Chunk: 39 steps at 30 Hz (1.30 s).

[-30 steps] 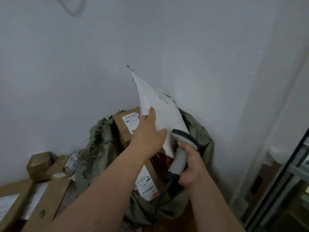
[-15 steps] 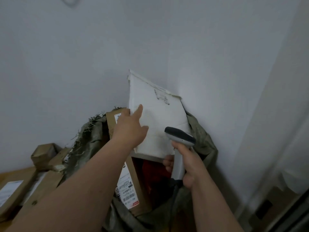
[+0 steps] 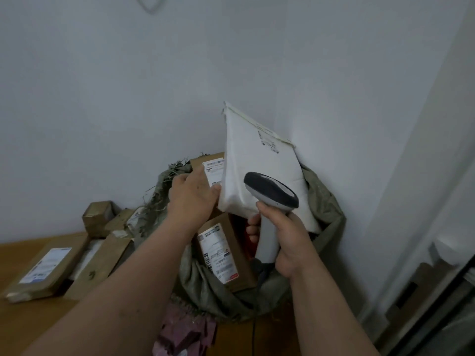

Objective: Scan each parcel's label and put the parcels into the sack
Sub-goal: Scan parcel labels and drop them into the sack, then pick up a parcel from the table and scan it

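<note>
- The white padded parcel [image 3: 257, 173] stands upright in the mouth of the green sack [image 3: 326, 209]; its print is too blurred to read, and the scanner [image 3: 270, 201] hides its lower edge.
- The left hand [image 3: 191, 199] now grips the parcel's lower left edge, having slid off its face; the right hand [image 3: 285, 240] stays clamped on the scanner's handle.
- Two brown boxes [image 3: 226, 250] sit inside the sack; more cartons [image 3: 48, 268] lie on the wooden table [image 3: 30, 319].
</note>
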Each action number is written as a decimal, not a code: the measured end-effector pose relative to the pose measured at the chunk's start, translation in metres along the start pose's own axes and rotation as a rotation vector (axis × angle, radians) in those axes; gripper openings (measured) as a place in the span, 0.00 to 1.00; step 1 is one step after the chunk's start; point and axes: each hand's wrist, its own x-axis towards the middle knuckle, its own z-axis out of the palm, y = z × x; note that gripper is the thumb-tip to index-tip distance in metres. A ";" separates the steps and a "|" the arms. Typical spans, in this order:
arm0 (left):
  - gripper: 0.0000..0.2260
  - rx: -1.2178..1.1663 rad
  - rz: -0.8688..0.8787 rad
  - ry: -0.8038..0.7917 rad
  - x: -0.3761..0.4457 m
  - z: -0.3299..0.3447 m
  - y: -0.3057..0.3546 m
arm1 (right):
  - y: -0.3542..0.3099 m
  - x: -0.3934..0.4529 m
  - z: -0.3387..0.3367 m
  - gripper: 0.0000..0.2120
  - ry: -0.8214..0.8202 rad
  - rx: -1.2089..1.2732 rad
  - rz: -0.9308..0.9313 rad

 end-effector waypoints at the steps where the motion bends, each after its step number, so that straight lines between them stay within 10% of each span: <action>1: 0.26 -0.030 -0.026 0.020 -0.006 -0.010 -0.009 | 0.005 -0.005 0.011 0.09 -0.039 -0.022 0.008; 17: 0.23 -0.286 -0.691 -0.011 -0.147 -0.158 -0.248 | 0.192 -0.097 0.172 0.07 -0.048 -0.378 0.349; 27: 0.11 -0.615 -1.260 0.024 -0.183 -0.116 -0.332 | 0.267 -0.083 0.157 0.07 0.097 -0.557 0.554; 39: 0.11 -0.853 -1.500 0.131 -0.141 -0.045 -0.360 | 0.305 -0.025 0.124 0.07 0.013 -0.758 0.733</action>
